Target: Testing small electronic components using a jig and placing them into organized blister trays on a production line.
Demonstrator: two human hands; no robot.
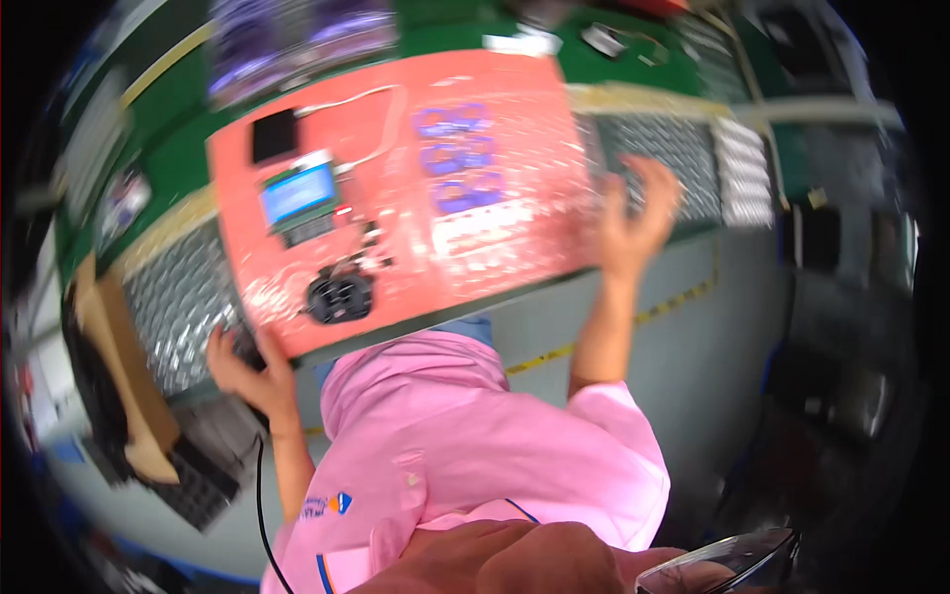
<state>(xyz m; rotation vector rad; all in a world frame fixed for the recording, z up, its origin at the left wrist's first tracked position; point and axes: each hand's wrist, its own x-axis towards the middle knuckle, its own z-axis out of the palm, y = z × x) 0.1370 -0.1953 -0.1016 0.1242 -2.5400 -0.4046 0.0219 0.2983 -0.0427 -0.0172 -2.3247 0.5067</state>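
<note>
My left hand [255,381] is at the near left corner of a shiny pink mat [406,287], its fingers apart; a dark patch between thumb and fingers is too blurred to name. Past the mat's right edge, my right hand [638,223] is spread over a grey bubble-textured sheet [683,148], with nothing visible in it. On the mat lie a device with a lit blue screen [299,194], a black square piece [274,136] with a white cable [381,153], a round black part [339,294] and several purple-blue pieces [460,156].
A second bubble-textured sheet [178,297] covers the table's left end, beside a brown cardboard piece [124,366]. Stacked purple packages [302,45] stand at the back of the green table [168,104]. White ribbed pieces [744,176] sit at the right end.
</note>
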